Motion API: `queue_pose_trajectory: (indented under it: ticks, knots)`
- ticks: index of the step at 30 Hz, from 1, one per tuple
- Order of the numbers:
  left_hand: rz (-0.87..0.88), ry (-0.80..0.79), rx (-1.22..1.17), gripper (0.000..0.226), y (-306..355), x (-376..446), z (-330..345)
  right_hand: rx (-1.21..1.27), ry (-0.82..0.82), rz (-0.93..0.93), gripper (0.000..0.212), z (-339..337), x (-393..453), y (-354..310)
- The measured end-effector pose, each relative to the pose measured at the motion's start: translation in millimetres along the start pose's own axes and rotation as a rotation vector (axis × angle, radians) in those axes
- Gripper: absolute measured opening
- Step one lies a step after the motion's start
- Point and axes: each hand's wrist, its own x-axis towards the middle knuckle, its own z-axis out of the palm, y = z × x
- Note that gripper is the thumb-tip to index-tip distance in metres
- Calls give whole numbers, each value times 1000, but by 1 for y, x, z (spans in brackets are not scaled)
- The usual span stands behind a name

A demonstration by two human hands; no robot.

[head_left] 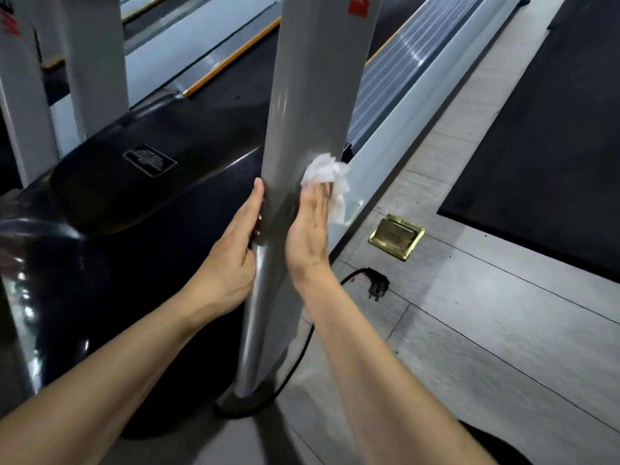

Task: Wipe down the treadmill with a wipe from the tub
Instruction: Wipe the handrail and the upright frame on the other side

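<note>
A grey upright post [312,105] of the treadmill rises through the middle of the view, from a black motor cover [141,196]. My right hand [310,226] lies flat against the post's right face with straight fingers and presses a crumpled white wipe [327,177] onto it. Part of the wipe hangs loose past my fingers. My left hand [235,250] rests on the post's left edge, index finger straight up along it, other fingers wrapped behind the post. The tub is out of sight.
A black power cable with a loose plug [377,285] lies on the grey floor by the post's base. A brass floor socket [396,236] sits to the right. A black mat [553,146] covers the far right. More treadmills [201,52] stand behind.
</note>
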Motion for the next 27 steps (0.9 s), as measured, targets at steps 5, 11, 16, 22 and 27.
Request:
queue_pose_trajectory:
  ticks: [5,11,16,22,27]
  knots:
    - [2,-26,-9,87,-3,1,-2,-30,81,411,63,-11,-4,68]
    - [17,-17,78,94,-10,3,-2,160,208,662,46,-5,-43,102]
    - [37,-29,137,93,-11,0,-1,145,185,201,62,2,-8,61]
    - [38,-53,143,96,-14,6,-1,265,249,570,63,-6,-75,142]
    - [35,-58,131,101,-17,10,-1,338,378,717,46,11,-104,156]
